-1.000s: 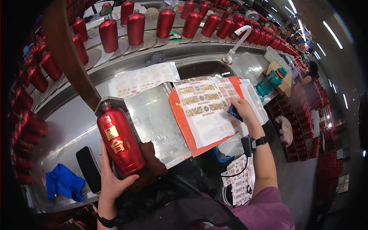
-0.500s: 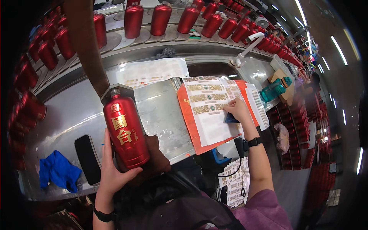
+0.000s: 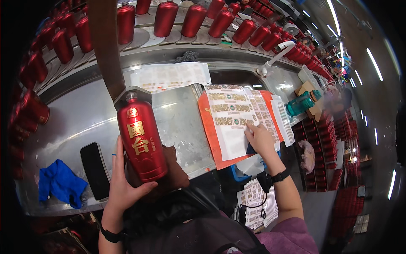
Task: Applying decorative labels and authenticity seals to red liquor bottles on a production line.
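A red bottle (image 3: 143, 142) with gold characters leans with its neck against a dark angled support (image 3: 148, 98). My left hand (image 3: 126, 186) grips its lower end, thumb under the base and fingers along the left side. My right hand (image 3: 260, 139) is over a white sheet of gold and brown decals (image 3: 230, 111), its index finger reaching to the end of the lowest printed row. A dark blue flat piece (image 3: 250, 149) shows partly under this hand, its fingers curled about it; its kind is unclear. An orange-red board (image 3: 207, 116) lies beneath the sheet. Brown cloth (image 3: 174, 167) lies by the bottle's base.
Red bottles (image 3: 166, 19) stand on discs along a curved conveyor behind the metal bench. A phone (image 3: 94, 169) and blue cloth (image 3: 63, 184) lie at left. Another decal sheet (image 3: 171, 76), a sink (image 3: 234, 79), a white faucet (image 3: 275, 59) and a teal drink bottle (image 3: 302, 103) are farther back.
My right hand has shifted slightly down the sheet, and its index finger now extends. The conveyor bottles have moved to the right. My left hand keeps its grip on the red bottle.
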The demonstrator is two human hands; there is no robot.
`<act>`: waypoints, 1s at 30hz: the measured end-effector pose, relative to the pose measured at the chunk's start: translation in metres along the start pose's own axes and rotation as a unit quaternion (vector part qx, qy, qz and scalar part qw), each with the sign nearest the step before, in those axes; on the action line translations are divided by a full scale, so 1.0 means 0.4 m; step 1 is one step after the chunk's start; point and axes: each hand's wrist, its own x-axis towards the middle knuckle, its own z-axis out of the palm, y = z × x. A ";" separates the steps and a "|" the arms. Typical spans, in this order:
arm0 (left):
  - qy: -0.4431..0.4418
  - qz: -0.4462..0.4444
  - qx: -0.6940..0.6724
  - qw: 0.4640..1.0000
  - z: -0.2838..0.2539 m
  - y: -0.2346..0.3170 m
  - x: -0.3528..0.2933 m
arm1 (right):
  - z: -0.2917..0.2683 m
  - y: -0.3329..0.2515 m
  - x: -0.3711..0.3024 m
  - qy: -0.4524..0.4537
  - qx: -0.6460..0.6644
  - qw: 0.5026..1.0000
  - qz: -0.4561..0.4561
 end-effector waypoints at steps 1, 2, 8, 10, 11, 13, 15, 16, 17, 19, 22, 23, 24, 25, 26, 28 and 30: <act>-0.001 -0.001 -0.009 1.000 0.002 0.002 0.003 | 0.015 0.009 -0.020 0.022 -0.001 1.000 -0.015; -0.005 0.000 -0.011 1.000 0.005 0.000 0.004 | 0.024 0.018 -0.039 0.045 -0.002 0.999 -0.029; 0.003 0.017 -0.006 1.000 0.002 -0.018 0.000 | -0.017 -0.001 -0.156 0.018 0.021 0.999 -0.018; 0.007 0.014 -0.002 1.000 0.003 -0.015 0.000 | -0.029 0.025 -0.173 -0.036 0.062 0.997 -0.028; 0.006 0.014 -0.003 1.000 0.003 -0.014 -0.001 | -0.018 0.045 -0.170 -0.023 0.068 0.997 -0.029; 0.012 0.022 0.003 1.000 0.002 -0.017 -0.001 | -0.015 0.054 -0.166 0.023 0.110 0.994 0.005; 0.013 0.024 0.006 1.000 0.003 -0.021 -0.003 | -0.008 0.066 -0.157 0.061 0.133 0.988 0.046; 0.015 0.025 0.009 1.000 0.004 -0.021 -0.003 | 0.007 0.073 -0.155 0.062 0.131 0.988 0.049; 0.013 0.027 0.007 1.000 0.004 -0.021 -0.001 | 0.028 0.075 -0.154 0.038 0.083 0.995 0.041; 0.011 0.026 0.028 0.999 -0.001 -0.023 -0.003 | 0.047 0.051 -0.160 0.006 0.026 0.999 0.033; 0.013 0.029 0.011 0.999 0.004 -0.024 -0.004 | 0.045 0.028 -0.201 -0.013 0.010 0.999 0.051; 0.012 0.028 0.011 0.999 0.002 -0.026 -0.006 | 0.041 0.017 -0.218 -0.014 0.010 0.998 0.052; 0.015 0.030 0.022 0.999 0.000 -0.028 -0.006 | 0.032 0.006 -0.237 -0.015 0.001 0.999 0.050; 0.018 0.032 0.032 0.999 -0.001 -0.029 -0.006 | 0.031 0.001 -0.253 -0.016 -0.008 0.999 0.047; 0.016 0.032 0.032 0.999 0.000 -0.029 -0.006 | 0.035 0.006 -0.266 -0.017 -0.007 0.999 0.049; 0.019 0.027 0.023 0.999 0.001 -0.028 -0.008 | 0.041 0.027 -0.291 0.020 0.048 0.998 0.020; 0.020 0.025 0.028 0.999 0.001 -0.024 -0.007 | 0.091 0.084 -0.280 0.077 0.146 0.986 0.006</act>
